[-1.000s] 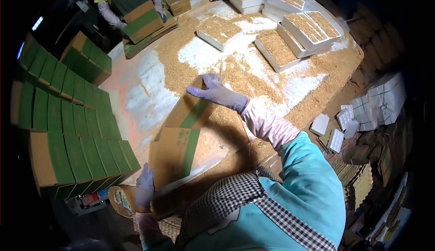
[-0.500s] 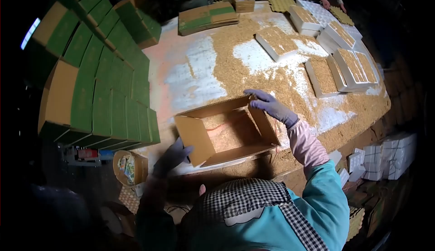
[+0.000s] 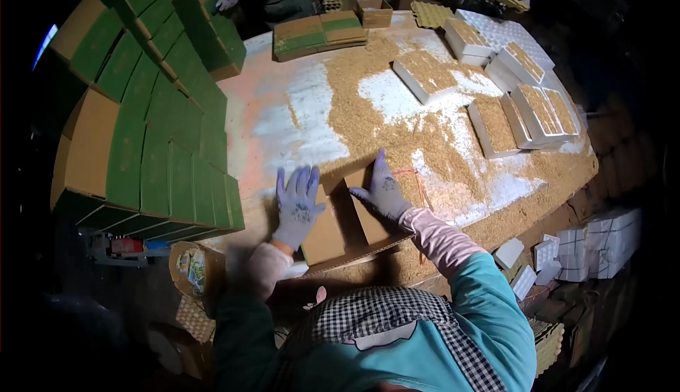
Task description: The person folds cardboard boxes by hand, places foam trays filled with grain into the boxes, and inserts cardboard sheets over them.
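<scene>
A brown cardboard box (image 3: 354, 254) lies at the near edge of the table, two of its end flaps folded inward. My left hand (image 3: 297, 208), in a grey-purple glove, rests flat with spread fingers on the left flap (image 3: 324, 240). On the right flap (image 3: 368, 215) my gloved right hand (image 3: 386, 192) presses with its fingers stretched out. A dark gap shows between the two flaps. The box's far wall is partly hidden behind my hands.
Green and brown cartons (image 3: 159, 151) stand stacked along the left. Flattened cartons (image 3: 319, 36) lie at the table's far side. White foam boxes (image 3: 496, 126) of sawdust-like material sit at the right. Loose sawdust-like material (image 3: 354, 101) covers much of the tabletop. Two other people work beyond.
My left hand moved from the box's outer left side onto its flap. My right hand came from the far right corner inward, and the right flap is now folded in.
</scene>
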Tool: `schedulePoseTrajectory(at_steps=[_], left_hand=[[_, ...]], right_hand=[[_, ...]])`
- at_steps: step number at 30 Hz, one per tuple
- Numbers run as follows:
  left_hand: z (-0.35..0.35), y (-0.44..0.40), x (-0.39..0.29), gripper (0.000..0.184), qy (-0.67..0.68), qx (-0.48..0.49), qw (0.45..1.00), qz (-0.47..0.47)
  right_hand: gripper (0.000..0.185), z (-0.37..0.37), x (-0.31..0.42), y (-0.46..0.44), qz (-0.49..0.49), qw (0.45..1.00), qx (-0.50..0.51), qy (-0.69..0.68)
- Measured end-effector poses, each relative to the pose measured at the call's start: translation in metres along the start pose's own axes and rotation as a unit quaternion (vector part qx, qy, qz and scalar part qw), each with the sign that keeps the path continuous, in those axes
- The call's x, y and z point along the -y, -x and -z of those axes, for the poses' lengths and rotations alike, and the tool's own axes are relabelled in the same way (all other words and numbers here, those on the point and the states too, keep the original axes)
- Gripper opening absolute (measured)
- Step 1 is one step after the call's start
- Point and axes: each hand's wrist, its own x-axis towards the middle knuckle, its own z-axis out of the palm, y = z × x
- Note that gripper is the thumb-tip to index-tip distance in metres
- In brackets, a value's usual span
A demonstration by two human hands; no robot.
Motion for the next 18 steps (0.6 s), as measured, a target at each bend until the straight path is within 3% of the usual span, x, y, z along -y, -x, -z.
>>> schedulePoseTrajectory(at_steps=[1, 2, 3, 4, 6, 7, 8, 9, 11, 12, 13, 14, 15, 17, 18], left_hand=[[-0.016, 0.015, -0.003, 0.072, 0.039, 0.01, 0.999, -0.037], [-0.034, 0.036, -0.014, 0.061, 0.006, -0.047, 0.996, -0.071], [-0.048, 0.057, -0.019, 0.056, 0.083, 0.007, 0.99, -0.117], [-0.036, 0.066, -0.023, 0.05, 0.195, -0.007, 0.977, -0.088], [-0.025, 0.049, -0.018, 0.042, 0.232, 0.002, 0.969, -0.089], [-0.026, 0.038, -0.014, 0.044, 0.217, 0.011, 0.97, -0.111], [-0.028, 0.019, -0.004, 0.045, 0.199, 0.021, 0.97, -0.136], [-0.038, -0.002, 0.008, 0.049, 0.311, 0.098, 0.938, -0.114], [-0.032, -0.01, -0.003, 0.053, 0.32, 0.098, 0.936, -0.108], [-0.027, -0.013, -0.014, 0.058, 0.329, 0.091, 0.936, -0.09], [-0.02, 0.003, -0.032, 0.069, 0.182, 0.021, 0.976, -0.12], [-0.023, 0.015, -0.028, 0.069, 0.179, 0.015, 0.975, -0.131], [-0.027, 0.026, -0.015, 0.071, 0.214, 0.02, 0.97, -0.11], [-0.035, 0.04, 0.02, 0.07, 0.305, -0.002, 0.951, -0.044], [-0.04, 0.052, 0.037, 0.067, 0.359, -0.029, 0.933, 0.006]], right_hand=[[0.086, 0.01, -0.009, 0.005, -0.035, 0.99, -0.011, -0.136], [0.072, 0.024, -0.023, 0.018, -0.07, 0.96, -0.023, -0.271], [0.061, 0.043, -0.037, 0.038, -0.118, 0.936, -0.102, -0.314], [0.051, 0.064, -0.042, 0.059, -0.16, 0.904, -0.179, -0.354], [0.049, 0.098, -0.01, 0.103, -0.126, 0.946, -0.209, -0.212], [0.046, 0.099, 0.002, 0.107, 0.016, 0.98, -0.109, -0.168], [0.046, 0.121, 0.034, 0.083, 0.153, 0.977, 0.077, -0.124], [0.054, 0.103, 0.026, 0.069, 0.243, 0.968, 0.067, 0.01], [0.066, 0.057, -0.009, 0.038, 0.139, 0.979, 0.002, 0.15], [0.068, 0.045, -0.008, 0.031, -0.023, 0.985, 0.009, 0.17], [0.069, 0.043, -0.01, 0.039, -0.084, 0.996, 0.008, 0.014], [0.069, 0.039, -0.011, 0.045, -0.135, 0.98, 0.002, -0.143], [0.07, 0.023, -0.018, 0.055, -0.17, 0.961, -0.068, -0.208], [0.066, 0.011, -0.026, 0.084, -0.252, 0.875, 0.028, -0.412], [0.063, 0.009, -0.016, 0.092, -0.215, 0.877, 0.068, -0.425]])
